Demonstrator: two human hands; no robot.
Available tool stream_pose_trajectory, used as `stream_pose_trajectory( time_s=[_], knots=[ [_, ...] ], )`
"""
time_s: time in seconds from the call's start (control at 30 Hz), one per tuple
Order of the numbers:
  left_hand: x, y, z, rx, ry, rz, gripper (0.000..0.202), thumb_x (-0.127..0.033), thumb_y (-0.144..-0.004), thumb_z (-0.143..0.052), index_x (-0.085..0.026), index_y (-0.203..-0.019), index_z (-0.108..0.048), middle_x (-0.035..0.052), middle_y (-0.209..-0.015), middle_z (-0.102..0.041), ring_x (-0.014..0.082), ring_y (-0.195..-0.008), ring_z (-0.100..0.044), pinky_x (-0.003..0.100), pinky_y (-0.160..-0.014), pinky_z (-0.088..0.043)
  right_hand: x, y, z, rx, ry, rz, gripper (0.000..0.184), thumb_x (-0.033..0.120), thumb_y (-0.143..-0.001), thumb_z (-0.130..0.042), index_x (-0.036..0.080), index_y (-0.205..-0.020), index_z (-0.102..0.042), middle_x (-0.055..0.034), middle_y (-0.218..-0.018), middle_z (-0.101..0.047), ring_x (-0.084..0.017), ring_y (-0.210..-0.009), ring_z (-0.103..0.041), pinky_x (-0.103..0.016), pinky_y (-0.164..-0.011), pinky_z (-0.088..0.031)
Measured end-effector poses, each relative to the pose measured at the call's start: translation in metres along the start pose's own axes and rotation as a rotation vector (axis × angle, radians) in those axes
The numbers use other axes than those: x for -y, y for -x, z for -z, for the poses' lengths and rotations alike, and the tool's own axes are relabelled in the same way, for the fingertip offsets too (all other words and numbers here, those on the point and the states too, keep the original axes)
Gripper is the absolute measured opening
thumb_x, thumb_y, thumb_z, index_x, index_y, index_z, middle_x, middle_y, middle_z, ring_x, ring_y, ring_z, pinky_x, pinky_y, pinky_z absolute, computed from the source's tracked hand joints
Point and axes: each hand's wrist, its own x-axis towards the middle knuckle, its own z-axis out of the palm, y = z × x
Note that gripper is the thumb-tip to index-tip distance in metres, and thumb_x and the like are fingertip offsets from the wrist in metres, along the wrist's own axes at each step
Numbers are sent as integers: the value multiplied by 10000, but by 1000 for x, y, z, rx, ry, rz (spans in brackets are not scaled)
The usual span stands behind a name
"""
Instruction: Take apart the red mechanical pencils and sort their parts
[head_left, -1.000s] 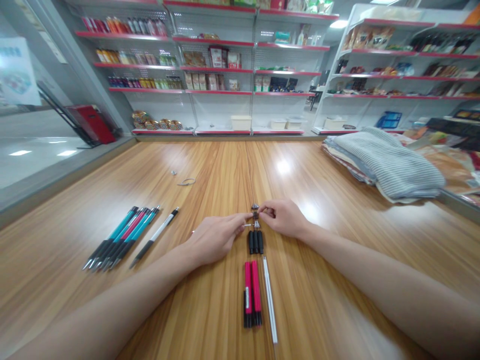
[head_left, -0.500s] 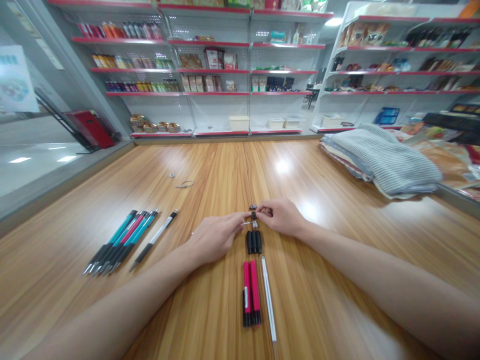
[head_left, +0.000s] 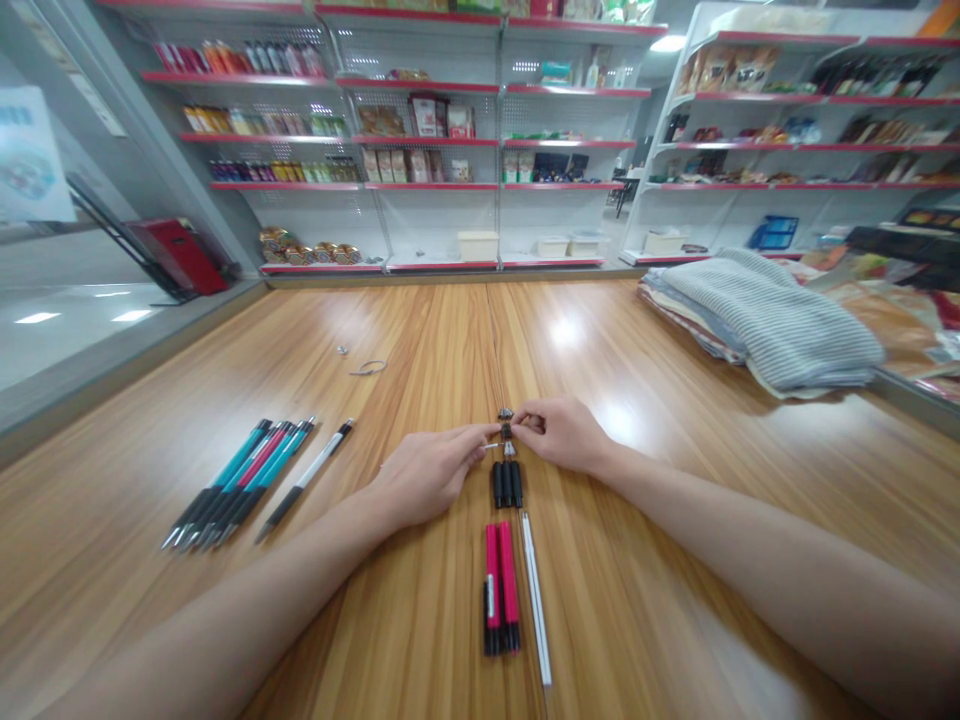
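My left hand [head_left: 427,472] and my right hand [head_left: 564,432] meet at the middle of the wooden table [head_left: 675,480], both pinching at a tiny metal pen part [head_left: 506,430]. What each fingertip grips is too small to name. Just below them lie three short black grip sleeves [head_left: 507,484] side by side. Nearer to me lie two pink pen barrels [head_left: 500,588] and a thin white refill [head_left: 536,598].
A row of assembled teal and pink pens [head_left: 238,484] and one white pen [head_left: 304,481] lie at the left. A small spring and ring [head_left: 367,367] lie farther back. Folded striped cloth [head_left: 772,325] sits at the right. Shop shelves [head_left: 450,130] stand behind.
Almost nothing: both hands stay pinched together at the same spot over the small part; the view has shifted very slightly.
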Motion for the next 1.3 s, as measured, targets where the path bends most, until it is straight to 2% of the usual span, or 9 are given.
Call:
stream_pose_trajectory(
  time_s=[0.1, 0.23, 0.37, 0.57, 0.7, 0.9, 1.1, 1.2, 1.3],
  knots=[
    [0, 1, 0, -19, 25, -14, 354, -293, -981, -347, -301, -1314, -467, -12, -1332, -586, 189, -1114, -621, 323, -904, -499, 3, 1, 2, -37, -18, 31, 130, 258, -835, -590, 178, -815, -692, 29, -567, -574, -80, -507, -491, -205, -534, -321],
    [1, 1, -1, -78, 82, -61, 243, -273, -975, -364, -238, -1074, -584, 9, -1294, -602, 183, -1106, -614, 314, -927, -487, 13, 7, 6, -141, -48, 195, 155, 261, -844, -577, 165, -917, -675, 46, -540, -517, -76, -489, -467, -202, -533, -337],
    [2, 1, -1, -129, 126, -86, 227, -254, -972, -373, -226, -1015, -594, 28, -1197, -633, 169, -1038, -621, 300, -888, -492, 21, 12, 3, -78, -53, 358, 197, 281, -854, -582, 174, -1002, -656, 46, -554, -550, -81, -489, -485, -207, -550, -362],
    [1, 2, -1, -115, 141, -89, 236, -251, -971, -375, -221, -1014, -605, 47, -1055, -653, 166, -955, -621, 292, -845, -490, 19, 10, -1, 9, -7, 412, 218, 297, -937, -496, 180, -1026, -658, -14, -697, -678, -105, -575, -588, -210, -574, -401],
    [0, 1, 0, -132, 145, -96, 248, -269, -974, -372, -219, -1027, -609, 56, -1015, -649, 169, -933, -615, 294, -831, -483, 17, 9, -1, 19, 9, 389, 236, 315, -961, -465, 181, -1046, -640, -47, -841, -719, -134, -690, -647, -221, -631, -427],
    [-1, 1, 1, -127, 123, -47, 244, -287, -980, -369, -200, -952, -596, 48, -914, -626, 158, -849, -591, 276, -766, -463, 16, 9, -2, -10, -56, 308, 232, 311, -966, -448, 162, -1017, -618, -36, -805, -682, -109, -633, -584, -215, -613, -396],
    [-2, 1, 3, -122, 118, -13, 247, -290, -986, -352, -193, -909, -565, 36, -866, -599, 149, -809, -572, 266, -738, -440, 13, 7, 4, -110, -257, 117, 212, 329, -941, -477, 154, -927, -595, 52, -544, -485, -79, -477, -393, -221, -510, -298],
    [-3, 0, 2, -134, 104, -6, 253, -298, -984, -357, -188, -843, -535, 26, -815, -574, 140, -755, -553, 259, -700, -427, 11, 4, 7, -147, -370, 36, 237, 369, -930, -491, 152, -883, -572, 72, -512, -385, -79, -469, -334, -231, -490, -254],
    [-2, 1, 2, -142, 93, -5, 258, -302, -980, -364, -187, -808, -518, 20, -783, -556, 136, -721, -537, 255, -676, -417, 9, 2, 9, -144, -490, -13, 255, 395, -917, -510, 151, -857, -556, 74, -522, -344, -77, -472, -305, -231, -473, -224]
  ],
)
